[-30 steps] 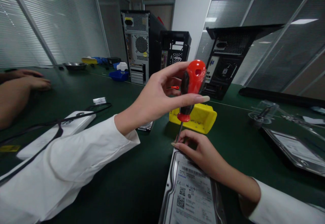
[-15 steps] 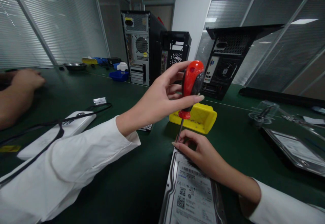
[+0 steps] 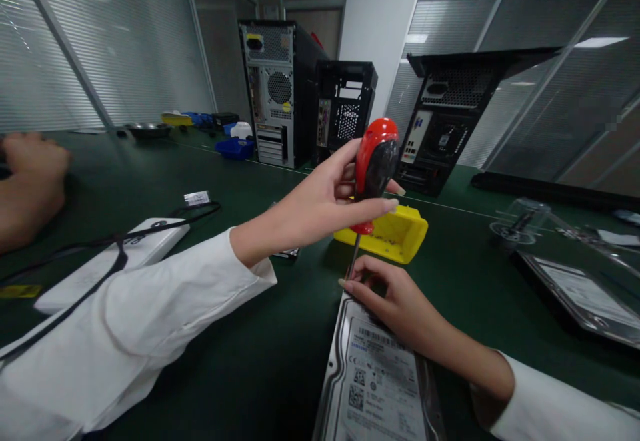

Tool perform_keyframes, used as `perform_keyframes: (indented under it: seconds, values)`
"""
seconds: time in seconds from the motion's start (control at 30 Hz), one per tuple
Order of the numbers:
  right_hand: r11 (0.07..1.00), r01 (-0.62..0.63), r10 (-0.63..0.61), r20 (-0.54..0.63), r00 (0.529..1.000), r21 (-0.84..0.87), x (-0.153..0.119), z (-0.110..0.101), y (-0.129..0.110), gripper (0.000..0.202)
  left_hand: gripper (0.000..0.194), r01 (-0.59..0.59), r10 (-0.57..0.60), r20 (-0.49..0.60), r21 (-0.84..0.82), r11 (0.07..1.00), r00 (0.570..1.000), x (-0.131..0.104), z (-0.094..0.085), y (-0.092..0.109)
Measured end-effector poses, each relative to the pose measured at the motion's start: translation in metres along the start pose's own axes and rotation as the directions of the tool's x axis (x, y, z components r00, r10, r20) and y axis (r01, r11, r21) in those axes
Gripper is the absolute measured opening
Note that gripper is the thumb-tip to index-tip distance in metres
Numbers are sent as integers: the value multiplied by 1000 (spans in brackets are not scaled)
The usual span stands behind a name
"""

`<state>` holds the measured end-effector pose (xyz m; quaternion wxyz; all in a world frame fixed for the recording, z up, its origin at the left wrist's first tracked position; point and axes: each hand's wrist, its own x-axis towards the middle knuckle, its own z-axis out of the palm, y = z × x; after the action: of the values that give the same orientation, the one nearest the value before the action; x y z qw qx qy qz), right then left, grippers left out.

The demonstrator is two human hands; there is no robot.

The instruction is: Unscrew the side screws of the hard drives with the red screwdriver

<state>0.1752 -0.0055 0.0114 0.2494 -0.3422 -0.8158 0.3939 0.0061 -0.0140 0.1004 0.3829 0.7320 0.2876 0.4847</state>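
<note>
A red and black screwdriver (image 3: 377,161) stands nearly upright, with my left hand (image 3: 320,194) closed around its handle. Its thin shaft runs down to the far left corner of a Samsung hard drive (image 3: 375,387), which lies label up on the table. My right hand (image 3: 390,297) rests over that far end of the drive. Its thumb and forefinger pinch the bottom of the shaft, so the tip and any screw under it are hidden. Just behind the hands sits a yellow bin (image 3: 400,234) with tiny dark parts inside, probably screws.
Computer cases (image 3: 273,94) stand at the back, one (image 3: 440,121) at the right. Another hard drive (image 3: 580,294) lies to the right. On the left are a white box (image 3: 120,261), a black cable (image 3: 117,264) and another person's hand (image 3: 37,161). A blue bin (image 3: 235,149) sits farther back.
The screwdriver handle has turned, showing more of its black side, and my left fingers have shifted on it. My right hand and the drive stay put. The other person's hand has moved left.
</note>
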Motion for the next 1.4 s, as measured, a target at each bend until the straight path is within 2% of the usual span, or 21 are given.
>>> perform_keyframes:
  seconds: [0.1, 0.23, 0.47, 0.7, 0.97, 1.13, 1.27, 1.4]
  values:
    - [1000, 2, -2, 1, 1000, -12, 1, 0, -1, 13, 61, -7, 7, -4, 30, 1000, 1000, 0, 0, 1]
    - [1000, 12, -12, -3, 1000, -22, 3, 0, -1, 13, 56, -32, 38, -50, 103, 994, 998, 1, 0, 0]
    - [1000, -6, 6, 6, 1000, -13, 3, 0, -2, 13, 53, -22, 36, -106, 131, 991, 994, 2, -1, -2]
    - [1000, -14, 14, 9, 1000, -10, 1, 0, -2, 12, 46, -8, 23, -99, 152, 988, 995, 1, -1, -1]
    - [1000, -3, 3, 15, 1000, -9, 2, 0, -1, 12, 52, 2, 36, -137, 272, 962, 990, 0, -2, 0]
    - [1000, -1, 1, 11, 1000, -10, 2, 0, 0, 12, 56, -30, 60, -105, 264, 964, 993, 1, -2, 1]
    - [1000, -1, 1, 14, 1000, -13, 2, 0, 0, 13, 52, -38, 73, -122, 263, 964, 990, 2, -4, 0]
    - [1000, 2, -1, 15, 1000, -19, 2, 0, 0, 12, 53, -18, 43, -130, 184, 983, 991, 2, -5, -1]
